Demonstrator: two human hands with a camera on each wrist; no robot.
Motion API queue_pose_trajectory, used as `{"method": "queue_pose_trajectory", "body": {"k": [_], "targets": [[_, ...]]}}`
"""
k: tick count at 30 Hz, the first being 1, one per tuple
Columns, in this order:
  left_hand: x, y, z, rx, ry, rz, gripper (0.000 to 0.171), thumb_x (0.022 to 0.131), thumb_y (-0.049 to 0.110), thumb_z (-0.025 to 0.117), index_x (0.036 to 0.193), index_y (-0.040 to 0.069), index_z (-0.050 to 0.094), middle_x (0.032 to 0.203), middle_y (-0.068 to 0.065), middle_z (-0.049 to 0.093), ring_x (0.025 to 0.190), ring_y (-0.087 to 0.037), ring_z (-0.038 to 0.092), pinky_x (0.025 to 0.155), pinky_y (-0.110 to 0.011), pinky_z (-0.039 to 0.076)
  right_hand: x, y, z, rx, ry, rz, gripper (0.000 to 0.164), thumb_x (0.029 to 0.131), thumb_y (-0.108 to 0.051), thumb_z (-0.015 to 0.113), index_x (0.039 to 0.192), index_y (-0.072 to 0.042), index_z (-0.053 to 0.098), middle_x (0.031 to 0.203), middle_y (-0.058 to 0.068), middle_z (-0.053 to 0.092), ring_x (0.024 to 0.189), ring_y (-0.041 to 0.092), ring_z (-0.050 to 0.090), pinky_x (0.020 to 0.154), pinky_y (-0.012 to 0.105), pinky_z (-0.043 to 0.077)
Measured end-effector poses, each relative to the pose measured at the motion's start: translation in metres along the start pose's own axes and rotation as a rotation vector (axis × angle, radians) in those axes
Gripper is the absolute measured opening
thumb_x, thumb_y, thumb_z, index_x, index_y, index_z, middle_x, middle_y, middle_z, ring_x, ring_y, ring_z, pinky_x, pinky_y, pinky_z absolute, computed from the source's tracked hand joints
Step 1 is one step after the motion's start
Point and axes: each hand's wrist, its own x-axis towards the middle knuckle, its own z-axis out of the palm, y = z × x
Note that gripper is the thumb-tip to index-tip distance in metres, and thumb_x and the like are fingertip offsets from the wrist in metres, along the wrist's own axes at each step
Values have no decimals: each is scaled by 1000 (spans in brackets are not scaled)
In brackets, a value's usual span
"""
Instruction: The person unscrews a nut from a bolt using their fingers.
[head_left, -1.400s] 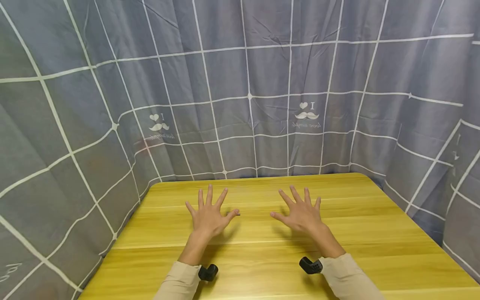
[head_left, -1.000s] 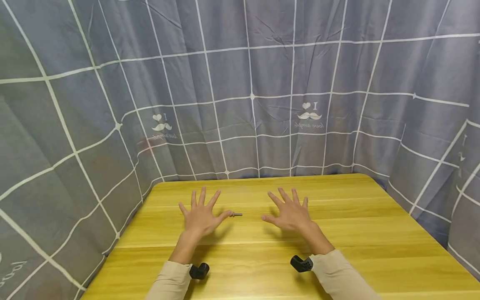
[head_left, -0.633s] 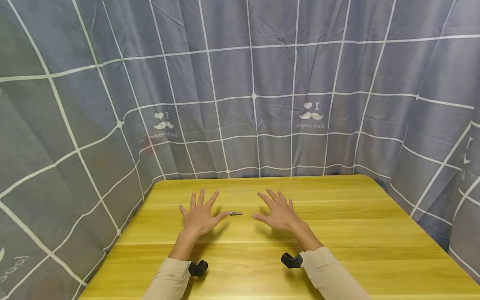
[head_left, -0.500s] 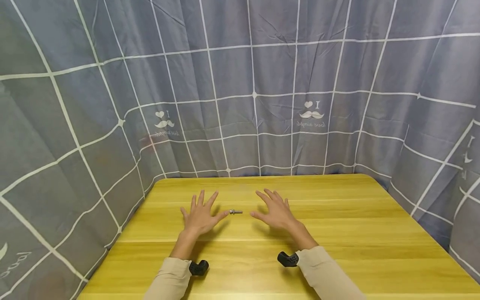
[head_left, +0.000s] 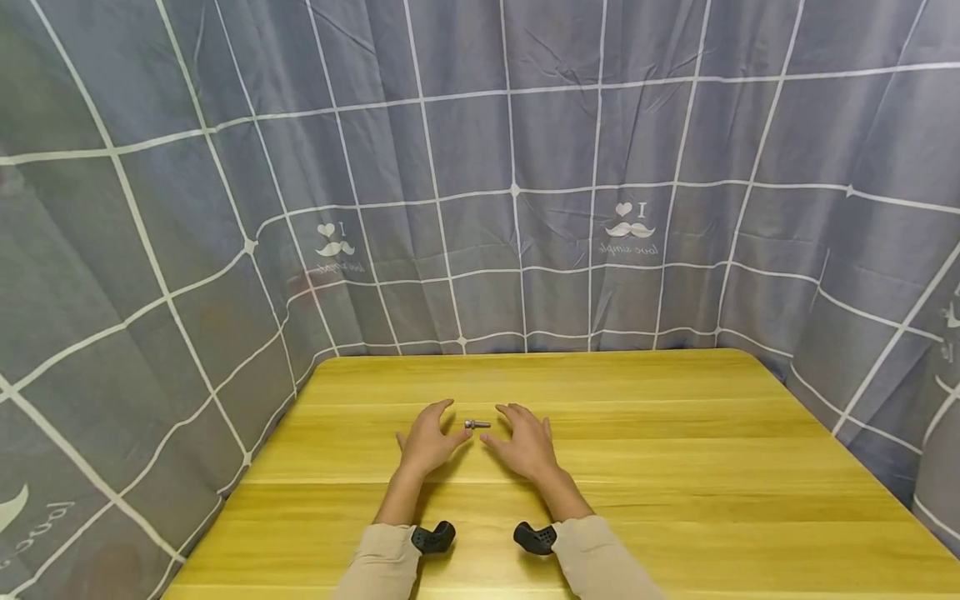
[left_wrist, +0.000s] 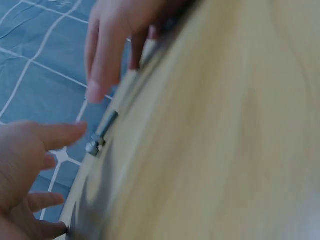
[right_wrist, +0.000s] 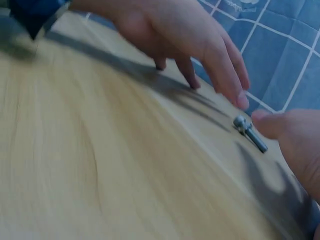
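Note:
A small silver bolt (head_left: 477,424) lies on its side on the wooden table, its head toward the left and its shank toward the right. What looks like a nut sits on it close to the head, seen in the right wrist view of the bolt (right_wrist: 256,140). My left hand (head_left: 429,439) hovers just left of the bolt, thumb near the head, fingers loosely bent and holding nothing. On the other side, my right hand (head_left: 527,443) hovers with its thumb and fingers spread around the shank's end, also holding nothing. The left wrist view shows the bolt (left_wrist: 106,127) between both hands.
The yellow wood-grain table (head_left: 675,483) carries the bolt. A grey curtain (head_left: 555,167) with white grid lines hangs behind it and along both sides. Black devices stick out at the left wrist (head_left: 433,537) and the right wrist (head_left: 535,537).
Both hands have come inward toward the bolt, the right one moving farther left. Their widely spread fingers have bent and drawn closer together. The bolt, partly hidden by the left thumb earlier, now shows fully.

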Motion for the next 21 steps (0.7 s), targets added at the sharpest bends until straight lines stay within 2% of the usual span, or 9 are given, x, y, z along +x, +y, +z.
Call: {"method": "queue_pose_trajectory", "body": {"k": [7,14,21], "targets": [[2,5,8,-40,41,-66,45,89,24,84,129,8,71,143,-19,58,137,-47,46,103,-85,-3,4,-8,12,-73,14,31,41,93,-37,79,125,-11,74,140,16,61,133,40,52,108,79,18],[6,6,15,6,61,-66,23,87,21,85,109,14,81,143,-26,55,137,-47,45,102,-86,-1,8,-13,15,-77,43,63,22,93,-25,80,112,-13,79,137,14,64,132,38,54,108,79,18],[10,6,18,26,83,-60,11,90,21,84,99,15,83,141,-23,58,136,-46,47,102,-86,0,13,-15,19,-75,78,73,7,93,-19,81,99,-16,81,129,8,68,126,34,59,108,78,18]]}}
